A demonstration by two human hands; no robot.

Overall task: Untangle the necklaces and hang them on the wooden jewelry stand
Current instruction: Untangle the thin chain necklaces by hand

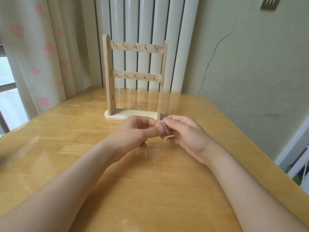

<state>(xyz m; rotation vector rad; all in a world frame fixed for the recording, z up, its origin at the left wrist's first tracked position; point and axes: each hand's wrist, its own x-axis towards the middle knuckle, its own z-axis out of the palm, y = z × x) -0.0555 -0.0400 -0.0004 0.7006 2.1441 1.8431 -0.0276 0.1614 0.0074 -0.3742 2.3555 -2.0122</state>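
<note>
A wooden jewelry stand point(134, 47) rises at the back middle of the table, with two crossbars carrying several small brass hooks, all bare. Just in front of its base, my left hand point(135, 134) and my right hand point(185, 136) meet above the table. Between their fingertips they pinch a small bunched clump of thin pinkish necklace chain point(165, 128). Most of the chain is hidden by my fingers, and I cannot tell how many necklaces are in the clump.
The wooden table point(150, 190) has a glossy top; its right edge runs diagonally along the wall. A white radiator point(145, 22) stands behind the stand. A curtain with pink hearts point(41, 52) hangs at the left by a window.
</note>
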